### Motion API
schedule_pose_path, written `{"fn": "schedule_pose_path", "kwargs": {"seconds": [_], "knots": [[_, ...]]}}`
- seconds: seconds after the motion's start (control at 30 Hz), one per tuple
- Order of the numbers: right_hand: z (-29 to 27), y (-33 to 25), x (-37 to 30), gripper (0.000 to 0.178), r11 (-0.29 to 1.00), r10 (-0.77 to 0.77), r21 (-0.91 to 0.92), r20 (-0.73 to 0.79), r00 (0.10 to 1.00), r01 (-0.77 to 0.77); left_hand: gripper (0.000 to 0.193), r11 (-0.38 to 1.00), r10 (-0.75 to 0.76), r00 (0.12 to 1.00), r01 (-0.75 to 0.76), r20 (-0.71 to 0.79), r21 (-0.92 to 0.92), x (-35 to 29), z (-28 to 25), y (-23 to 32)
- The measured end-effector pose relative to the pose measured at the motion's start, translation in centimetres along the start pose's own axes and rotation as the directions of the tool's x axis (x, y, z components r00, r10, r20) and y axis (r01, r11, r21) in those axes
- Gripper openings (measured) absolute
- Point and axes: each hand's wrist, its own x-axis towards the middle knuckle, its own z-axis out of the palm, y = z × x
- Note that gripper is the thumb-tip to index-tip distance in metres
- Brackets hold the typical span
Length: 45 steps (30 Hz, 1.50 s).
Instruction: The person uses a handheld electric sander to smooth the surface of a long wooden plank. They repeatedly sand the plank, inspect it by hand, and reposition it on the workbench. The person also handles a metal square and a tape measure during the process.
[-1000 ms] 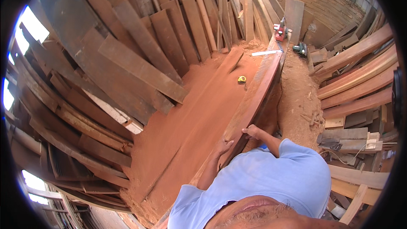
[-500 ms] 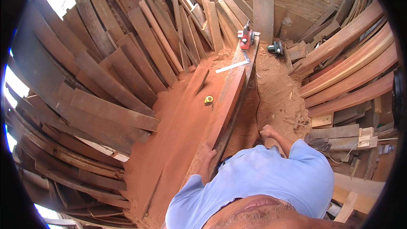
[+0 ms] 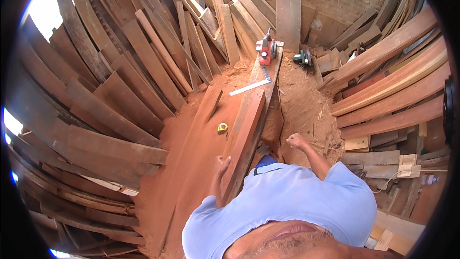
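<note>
A long red-brown wooden plank lies lengthwise on a narrow wooden bench, running away from me. My left hand is over the plank's left side, fingers partly bent and apart, with nothing seen in them. Off the bench's right side, my right hand hangs in the air, its fingers curled in and nothing visible in them. Beyond the plank's far end, a metal try square lies across the bench. Behind it stands a red electric hand planer. A yellow tape measure rests left of the plank, on a sawdust-covered surface.
A dark green power tool sits on the sawdust floor right of the bench. A short wood piece lies to the left. Boards lean along the left and back; stacked planks line the right. A dark cord trails beside the bench.
My left hand has come off the plank's near edge and moved forward and up. My right hand has risen slightly forward. The whole view has shifted a little.
</note>
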Motion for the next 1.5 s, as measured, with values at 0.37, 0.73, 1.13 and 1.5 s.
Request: {"fn": "schedule_pose_path", "kwargs": {"seconds": [0.37,0.73,1.13,1.5], "knots": [[-8.1,-6.9,12.6,0.038,0.995,-0.104,-0.022,-0.139,0.985,0.102,0.087,0.901,0.373,0.918,-0.393,0.132,0.184,13.2,5.9,18.8],[-11.7,-13.2,20.5,0.044,0.951,-0.188,-0.209,0.197,0.962,0.229,0.095,0.911,0.247,0.942,-0.306,0.228,0.276,17.0,11.5,19.0],[-16.1,-28.9,35.3,0.047,0.392,-0.162,-0.406,0.853,0.496,0.826,0.107,0.879,-0.379,0.903,0.419,-0.201,0.228,14.2,12.0,27.3],[-11.1,-27.4,32.8,0.091,-0.051,-0.118,-0.03,0.993,0.024,0.998,0.064,0.65,-0.754,0.457,0.413,-0.472,-0.638,7.9,27.3,34.5]]}}
